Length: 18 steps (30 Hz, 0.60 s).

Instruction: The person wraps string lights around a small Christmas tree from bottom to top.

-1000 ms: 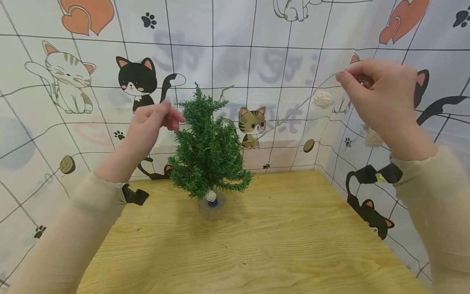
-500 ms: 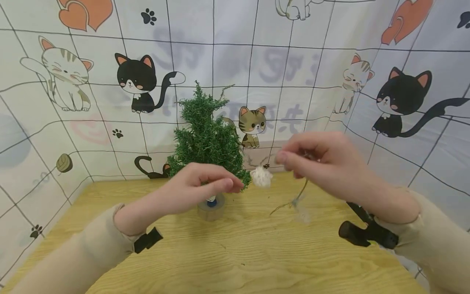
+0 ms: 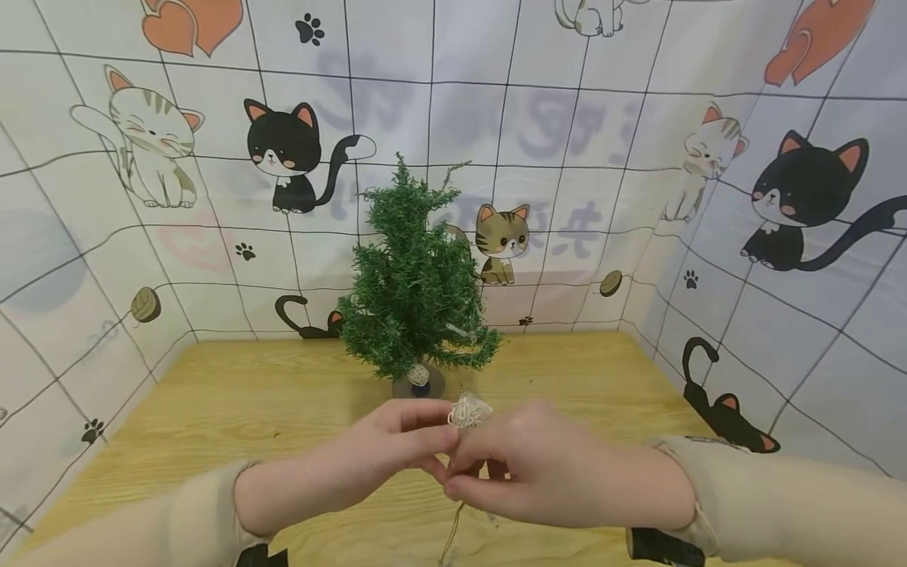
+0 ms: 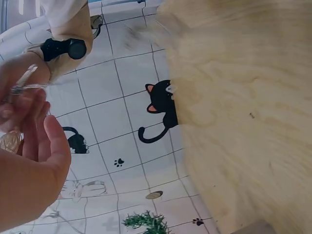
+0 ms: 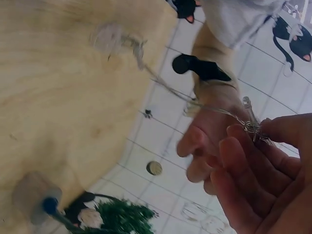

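Both hands meet over the table just in front of the small artificial pine tree point(image 3: 418, 283). My right hand point(image 3: 546, 465) pinches a thin string-light wire point(image 5: 170, 90) between thumb and forefinger, beside a small clear bulb point(image 5: 247, 103). From that grip the wire trails off to a blurred pale ball point(image 5: 106, 38). A white woven ball point(image 3: 470, 411) shows right at the left fingertips in the head view. My left hand point(image 3: 375, 449) has relaxed, slightly bent fingers, which lie close beside the right hand's in the right wrist view point(image 5: 207, 141).
The tree stands on a round grey base point(image 3: 404, 388) towards the back of the wooden table point(image 3: 234, 409). Another woven ball point(image 3: 419, 374) hangs at its lower branches. Cat-print cloth point(image 3: 588, 142) encloses the back and sides.
The right hand has come down from high on the right to the middle with the wire. My left hand has moved from beside the tree to meet it, nearer the body.
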{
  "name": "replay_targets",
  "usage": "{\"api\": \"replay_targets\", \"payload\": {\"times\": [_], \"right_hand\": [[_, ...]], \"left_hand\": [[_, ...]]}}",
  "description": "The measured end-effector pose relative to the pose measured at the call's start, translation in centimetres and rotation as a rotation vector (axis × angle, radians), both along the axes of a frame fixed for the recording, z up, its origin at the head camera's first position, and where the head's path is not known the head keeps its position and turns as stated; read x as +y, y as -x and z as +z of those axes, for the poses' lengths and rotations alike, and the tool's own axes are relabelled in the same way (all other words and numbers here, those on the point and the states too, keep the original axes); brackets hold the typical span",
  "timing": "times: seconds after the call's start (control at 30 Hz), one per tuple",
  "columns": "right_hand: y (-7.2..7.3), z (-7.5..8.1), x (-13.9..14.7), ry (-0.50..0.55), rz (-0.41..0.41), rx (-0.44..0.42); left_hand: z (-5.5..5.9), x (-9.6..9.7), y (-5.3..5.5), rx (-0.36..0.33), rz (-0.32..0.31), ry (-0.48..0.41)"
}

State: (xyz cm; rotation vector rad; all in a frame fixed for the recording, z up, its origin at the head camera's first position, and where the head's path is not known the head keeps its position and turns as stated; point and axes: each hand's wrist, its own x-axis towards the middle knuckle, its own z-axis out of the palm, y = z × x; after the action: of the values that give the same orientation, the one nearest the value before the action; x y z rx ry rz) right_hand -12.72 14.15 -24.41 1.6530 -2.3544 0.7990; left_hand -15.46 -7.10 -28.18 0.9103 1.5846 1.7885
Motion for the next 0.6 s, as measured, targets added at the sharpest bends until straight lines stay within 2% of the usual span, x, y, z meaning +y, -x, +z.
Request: {"api": "replay_targets", "payload": {"times": [0.1,0.27,0.4,0.47,0.5,0.6], "right_hand": [[-0.1,-0.9,-0.5,-0.042,0.004,-0.001],[0.4,-2.1,-0.7,-0.036,0.067,-0.044],[1.9,-2.7,-0.5,0.035,0.078,-0.040],[3.6,-3.0,-0.2,0.067,0.012,-0.013],[4.8,-3.1,0.1,0.072,-0.046,0.023],[9.4,-3.4,1.2,0.041,-0.290,0.129]], "left_hand": [[-0.3,-0.3,-0.2,-0.018,0.014,0.011],[-0.5,-1.4,-0.4,0.036,0.069,0.037],[0.0,-2.4,-0.5,0.066,0.142,0.036],[0.5,-3.0,-0.7,0.073,0.171,0.042],[0.8,-3.2,-0.8,0.076,0.182,0.046],[1.5,-3.7,-0.9,0.098,0.200,0.069]]}}
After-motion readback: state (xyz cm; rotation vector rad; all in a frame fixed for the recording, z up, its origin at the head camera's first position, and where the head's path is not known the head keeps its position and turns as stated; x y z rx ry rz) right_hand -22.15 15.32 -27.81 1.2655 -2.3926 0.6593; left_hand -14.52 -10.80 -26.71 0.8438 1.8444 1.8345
